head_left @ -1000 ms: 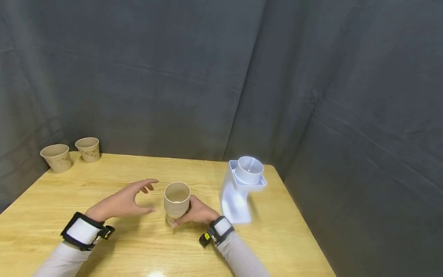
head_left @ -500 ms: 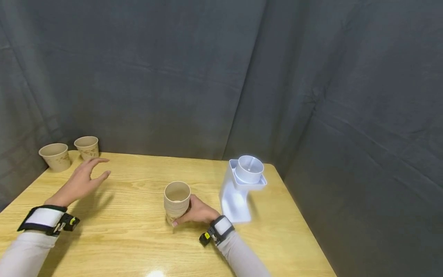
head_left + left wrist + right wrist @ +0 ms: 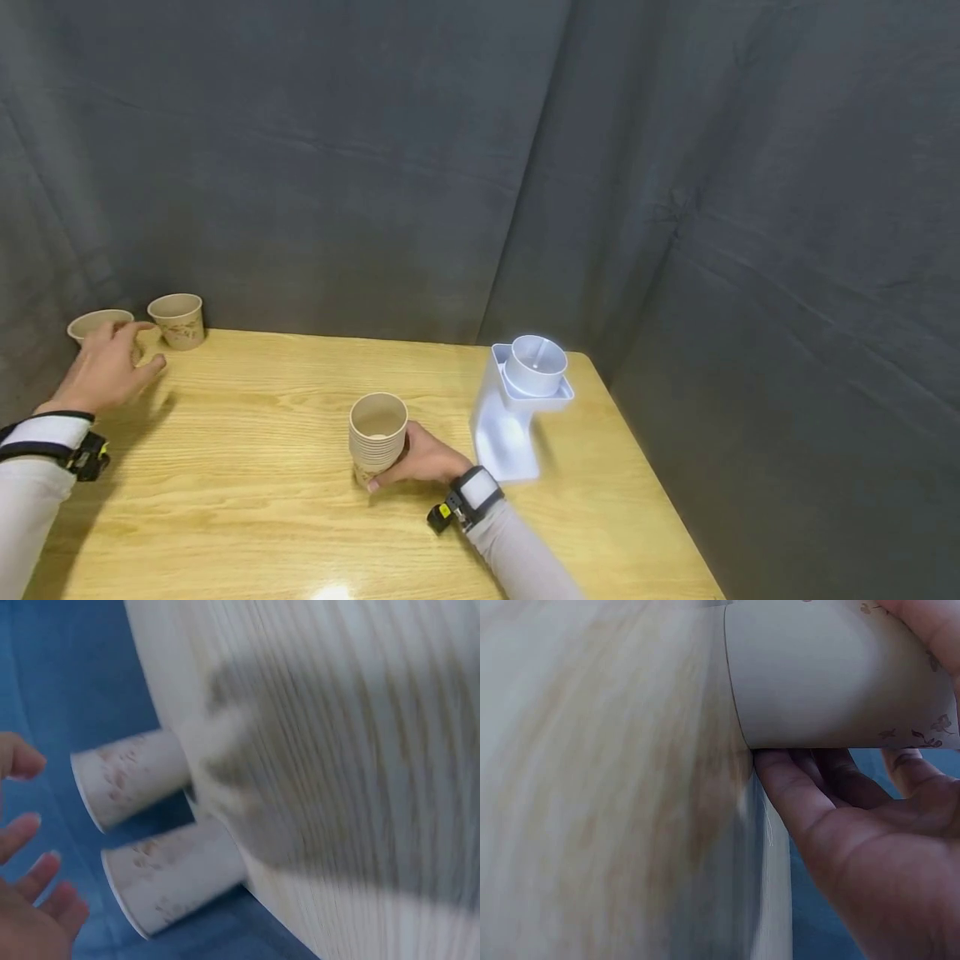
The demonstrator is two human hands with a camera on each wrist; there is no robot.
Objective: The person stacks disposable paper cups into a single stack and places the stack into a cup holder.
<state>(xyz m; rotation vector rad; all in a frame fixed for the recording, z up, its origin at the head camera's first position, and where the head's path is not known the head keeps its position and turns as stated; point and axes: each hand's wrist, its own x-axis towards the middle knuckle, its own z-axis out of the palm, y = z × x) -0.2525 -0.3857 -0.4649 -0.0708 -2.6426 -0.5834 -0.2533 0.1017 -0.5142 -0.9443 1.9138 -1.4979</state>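
Observation:
My right hand (image 3: pixel 423 457) holds a stack of beige paper cups (image 3: pixel 375 450) that stands upright on the table, thumb on the near side. In the right wrist view, fingers (image 3: pixel 795 787) lie along the side of the lowest cup (image 3: pixel 825 675), down by its base. At the far left corner, my left hand (image 3: pixel 105 371) reaches over one floral paper cup (image 3: pixel 97 320) and hides most of it. Its fingers are spread and loosely bent. The left wrist view has these fingers (image 3: pixel 22 840) apart from two cups (image 3: pixel 176 877). A second floral cup (image 3: pixel 180 323) stands just right of that hand.
A white stand (image 3: pixel 508 429) with a round cup-shaped top (image 3: pixel 536 367) is on the right, beyond my right wrist. Dark grey curtains (image 3: pixel 337 167) hang close behind the wooden table (image 3: pixel 285 417) and along its sides.
My left hand has moved from beside the stack, leftward and away, to the far left cup. The right hand keeps its hold on the stack, and the view has shifted slightly.

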